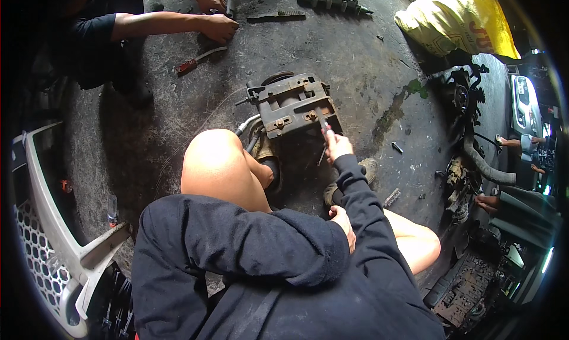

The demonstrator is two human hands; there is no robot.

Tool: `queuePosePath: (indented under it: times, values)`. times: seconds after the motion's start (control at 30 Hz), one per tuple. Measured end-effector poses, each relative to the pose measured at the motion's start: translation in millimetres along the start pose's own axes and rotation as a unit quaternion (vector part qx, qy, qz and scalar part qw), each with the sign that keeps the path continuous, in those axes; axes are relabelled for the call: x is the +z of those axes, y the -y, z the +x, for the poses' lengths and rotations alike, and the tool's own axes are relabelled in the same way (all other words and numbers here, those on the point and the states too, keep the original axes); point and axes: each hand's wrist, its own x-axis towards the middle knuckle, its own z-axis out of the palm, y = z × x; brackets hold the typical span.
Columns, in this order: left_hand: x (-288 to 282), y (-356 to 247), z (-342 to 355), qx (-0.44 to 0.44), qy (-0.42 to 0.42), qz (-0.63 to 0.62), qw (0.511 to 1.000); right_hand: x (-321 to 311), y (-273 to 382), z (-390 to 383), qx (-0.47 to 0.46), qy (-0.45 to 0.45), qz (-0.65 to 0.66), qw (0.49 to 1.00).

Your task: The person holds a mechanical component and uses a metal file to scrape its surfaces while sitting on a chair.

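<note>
My right hand [338, 146] grips a red-handled tool [326, 128], whose metal end reaches a bolt on a rusty, dark metal bracket assembly [284, 97] on the floor between my feet. The assembly has a round wheel at the back and hoses at its left. My left hand [344, 227] lies low beside my right forearm, with curled fingers; whatever they hold is hidden.
A co-worker's hands [219, 27] grip a metal piece at top left, near a wire brush [275, 16] and red-handled tool [189, 64]. Engine parts [335, 1], a yellow sack [456, 23], a hose [486, 168], white panel [50, 198] and other people's limbs surround me.
</note>
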Motion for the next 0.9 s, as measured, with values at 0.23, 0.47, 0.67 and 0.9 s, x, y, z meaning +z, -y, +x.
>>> queuePosePath:
  times: [0.23,0.47,0.67,0.9]
  values:
    - [5,-2,4,-0.003,-0.005,0.019,1.0,13,-4,-7,-0.029,-0.004,0.001,1.0]
    - [11,1,2,0.037,0.018,-0.02,0.999,16,-19,2,-0.043,-0.023,-0.024,0.999]
    - [10,1,7,0.05,0.013,-0.01,0.999,37,-62,29,-0.134,-0.14,-0.097,0.976]
    - [17,-2,3,0.023,0.0,0.001,1.0,73,-26,0,-0.007,-0.082,0.073,0.994]
